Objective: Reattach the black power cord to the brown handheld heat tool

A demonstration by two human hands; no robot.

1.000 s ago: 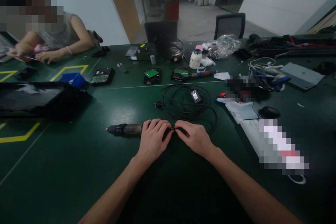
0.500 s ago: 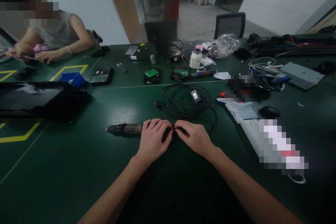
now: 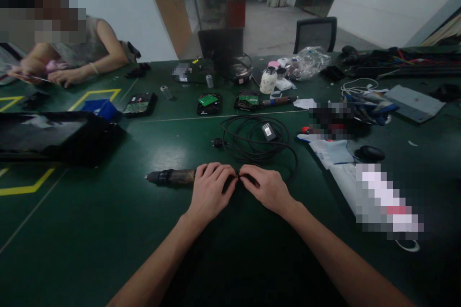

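An electric screwdriver (image 3: 176, 177) lies on the green table, its bit pointing left. My left hand (image 3: 213, 187) is closed over its rear end, hiding that part. Just to the right, my right hand (image 3: 266, 188) pinches what looks like the end of the black cable (image 3: 296, 158), close against the screwdriver's tail. The fingertips of both hands nearly meet, and the joint between them is mostly covered. Behind my hands the cable lies in loose coils, with a black adapter (image 3: 268, 131) bearing a white label and a plug (image 3: 216, 143) at the left.
Opened hard drives (image 3: 209, 104) with green boards line the table beyond the coil. A black tray (image 3: 46, 141) stands at left, a white glove (image 3: 333, 152) and a mouse (image 3: 370, 153) at right. A bottle (image 3: 268, 80) is farther back. Another person (image 3: 93, 53) works at far left.
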